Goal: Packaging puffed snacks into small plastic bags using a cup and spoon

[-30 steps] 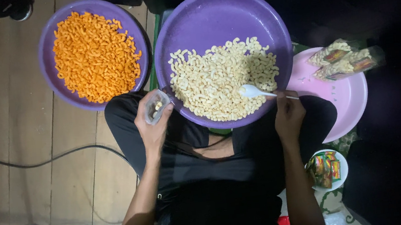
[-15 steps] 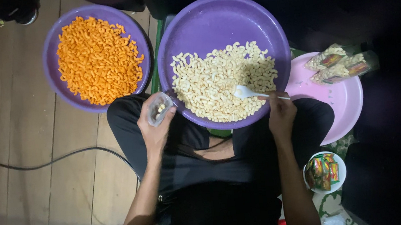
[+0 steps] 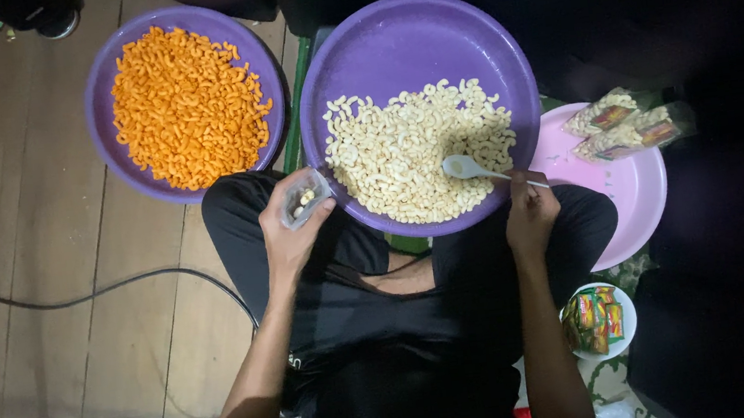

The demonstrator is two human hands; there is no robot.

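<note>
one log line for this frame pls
left hand: holds small clear bag, few pale pieces inside | right hand: holds white spoon over pale snacks in purple basin | orange snacks: untouched

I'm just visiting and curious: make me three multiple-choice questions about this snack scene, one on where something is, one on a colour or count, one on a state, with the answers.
1. Where does the white spoon's bowl rest?
A. in the orange snacks
B. on the pale snacks
C. on the pink tray

2. How many purple basins are there?
A. one
B. two
C. three

3. What is the left hand doing?
A. holding a small clear bag
B. lying flat on the floor
C. gripping the spoon

Answers:
1. B, the spoon, held by the right hand, lies on the pale snacks.
2. B, one basin holds pale snacks, the other orange snacks.
3. A, the left hand grips the bag.
</note>
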